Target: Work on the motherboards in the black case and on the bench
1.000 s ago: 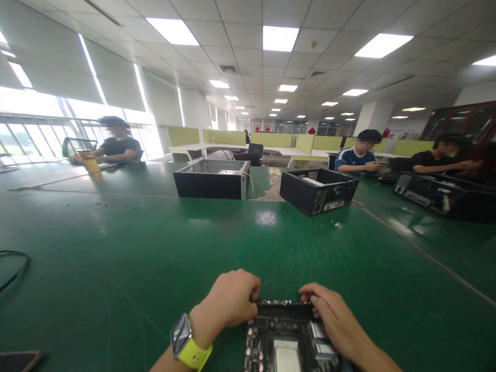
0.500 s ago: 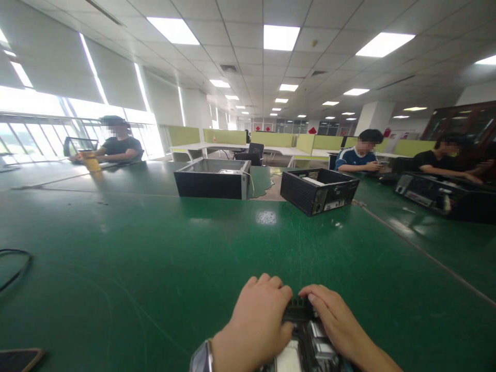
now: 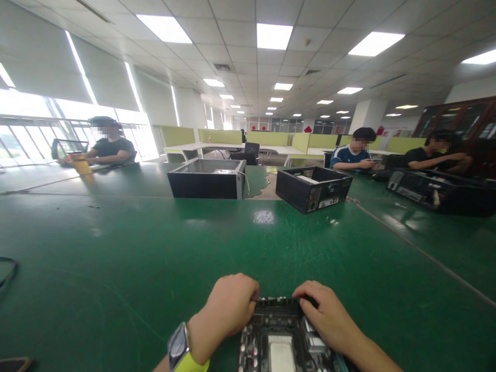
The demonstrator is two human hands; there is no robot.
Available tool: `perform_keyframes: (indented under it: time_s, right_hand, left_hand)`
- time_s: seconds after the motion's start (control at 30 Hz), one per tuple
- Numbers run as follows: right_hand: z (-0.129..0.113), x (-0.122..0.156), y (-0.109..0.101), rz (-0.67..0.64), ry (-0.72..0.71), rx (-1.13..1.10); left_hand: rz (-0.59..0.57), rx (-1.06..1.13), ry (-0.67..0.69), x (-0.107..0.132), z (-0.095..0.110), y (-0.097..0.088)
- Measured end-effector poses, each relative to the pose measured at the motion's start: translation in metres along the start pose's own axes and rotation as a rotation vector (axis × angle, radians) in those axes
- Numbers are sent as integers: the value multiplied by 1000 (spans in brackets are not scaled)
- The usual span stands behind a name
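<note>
A dark motherboard (image 3: 267,324) lies at the bottom of the view, with a pale square processor socket part (image 3: 281,354), silvery heatsinks (image 3: 315,341) and long slots along its far edge. My left hand (image 3: 233,302), with a watch on the wrist, is closed at the board's far left corner; its fingertips are hidden behind the edge. At the far right corner is my right hand (image 3: 324,312), thumb and forefinger bent together over the end of the slots. Whatever small part its fingertips touch cannot be made out.
The board rests on a green tabletop (image 3: 155,258). Two open computer cases, one on the left (image 3: 205,185) and one on the right (image 3: 312,194), stand further back. Another case (image 3: 437,191) is at far right. Several people sit around the table. A black cable (image 3: 10,271) lies at left.
My left hand has moved left, off the middle of the board to its far left corner, uncovering the slots and socket. My right hand stays at the right corner. The view has shifted slightly.
</note>
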State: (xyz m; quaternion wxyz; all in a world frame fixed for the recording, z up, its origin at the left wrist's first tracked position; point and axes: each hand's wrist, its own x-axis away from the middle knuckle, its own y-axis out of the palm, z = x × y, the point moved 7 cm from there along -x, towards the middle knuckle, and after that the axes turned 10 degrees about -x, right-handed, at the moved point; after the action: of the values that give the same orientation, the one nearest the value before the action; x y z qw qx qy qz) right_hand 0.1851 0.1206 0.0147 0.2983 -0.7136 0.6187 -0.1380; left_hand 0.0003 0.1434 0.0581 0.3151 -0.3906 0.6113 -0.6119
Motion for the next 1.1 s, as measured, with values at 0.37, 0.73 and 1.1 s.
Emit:
perform_keyframes:
  time_s: [0.37,0.73,1.1]
  right_hand:
    - [-1,0,-1,8,-20,-11]
    - [0,0,1,1,-4,4]
    - [0,2,1,-8,29,7]
  left_hand:
    - [-15,18,-25,-1,-7,-4]
    - [-32,16,14,1,-3,-4]
    - [14,106,316,12,93,-6]
